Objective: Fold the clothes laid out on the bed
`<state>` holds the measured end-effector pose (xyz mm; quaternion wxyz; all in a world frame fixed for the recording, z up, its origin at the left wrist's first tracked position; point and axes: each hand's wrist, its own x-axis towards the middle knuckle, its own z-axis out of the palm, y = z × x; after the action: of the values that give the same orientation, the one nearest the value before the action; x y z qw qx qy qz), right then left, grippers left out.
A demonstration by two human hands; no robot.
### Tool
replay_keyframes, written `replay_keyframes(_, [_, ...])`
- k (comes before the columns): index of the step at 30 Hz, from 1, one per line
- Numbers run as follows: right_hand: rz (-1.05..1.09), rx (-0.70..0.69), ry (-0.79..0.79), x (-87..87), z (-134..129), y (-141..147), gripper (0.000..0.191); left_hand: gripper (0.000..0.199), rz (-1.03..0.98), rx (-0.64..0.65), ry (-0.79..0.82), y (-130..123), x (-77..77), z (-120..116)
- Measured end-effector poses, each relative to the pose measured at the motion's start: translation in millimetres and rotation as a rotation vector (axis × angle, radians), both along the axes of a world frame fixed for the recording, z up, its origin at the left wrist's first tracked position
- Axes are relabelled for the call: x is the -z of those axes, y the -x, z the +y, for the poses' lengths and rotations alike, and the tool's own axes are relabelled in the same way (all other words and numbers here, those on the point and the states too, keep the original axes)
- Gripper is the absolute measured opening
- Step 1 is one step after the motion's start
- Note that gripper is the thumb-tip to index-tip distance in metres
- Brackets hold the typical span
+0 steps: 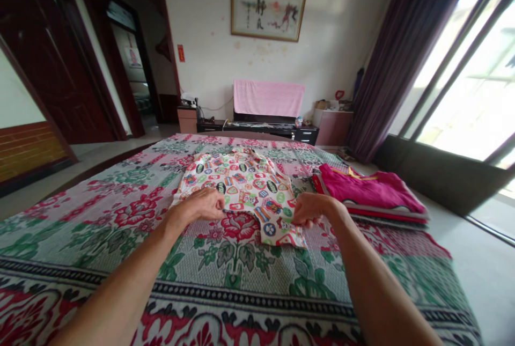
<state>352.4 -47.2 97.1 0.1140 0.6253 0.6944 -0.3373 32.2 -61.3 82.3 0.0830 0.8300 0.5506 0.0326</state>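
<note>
From where I watch, through the head camera, the printed garment [245, 182] lies spread out at the centre of the frame, on a floral bedspread [233, 287] in pink, green and white. Its cloth is pale and covered with small colourful badges and lettering, and one part reaches down toward lower centre, just left of the right hand. My left hand [203, 204] comes in from the lower left, palm down and fingers curled in, at the garment's near edge; the fingertips are turned from me, so I can't tell whether cloth is caught between them. My right hand [311, 209], reaching in from the lower right, pinches the garment's right-hand edge with bent fingers. Right of that hand I have a stack of folded clothes [388, 211], topped by a magenta piece [374, 188] with a yellow trim. Beyond the bed, near upper centre, a pink cloth [269, 98] hangs above a low black cabinet [257, 130], and a framed picture [277, 10] is on the wall [193, 8] higher up. A dark purple curtain [406, 67] hangs at upper right beside a bright window [478, 56]; a dark red door [52, 67] stands at upper left.
</note>
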Motion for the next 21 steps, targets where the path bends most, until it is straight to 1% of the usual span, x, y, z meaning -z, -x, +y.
replay_keyframes(3, [-0.004,0.071,-0.033,5.9,5.1,-7.9,0.019,0.022,0.158,-0.124,0.075,19.6,-1.5,2.0])
replay_keyframes(5, [-0.012,0.102,-0.054,10.6,8.2,-12.1,0.025,0.019,0.207,-0.158,0.063,22.5,-0.6,0.7])
replay_keyframes(7, [-0.016,0.120,-0.061,13.3,9.2,-13.9,0.026,0.020,0.232,-0.166,0.023,20.3,0.4,-0.7])
replay_keyframes(10, [-0.019,0.126,-0.037,11.5,5.8,-10.9,0.020,0.023,0.243,-0.151,-0.014,15.7,2.0,-0.7])
replay_keyframes(15, [0.010,0.075,-0.003,4.2,-1.0,-2.7,0.008,0.020,0.183,-0.095,0.044,19.1,4.4,2.7])
replay_keyframes(18, [0.010,0.077,0.021,5.1,0.3,-4.2,0.006,0.018,0.161,-0.166,0.077,28.0,1.8,2.5])
replay_keyframes(21, [0.016,0.081,0.043,7.5,3.0,-7.1,0.011,0.023,0.161,-0.286,0.106,39.5,-3.8,1.2])
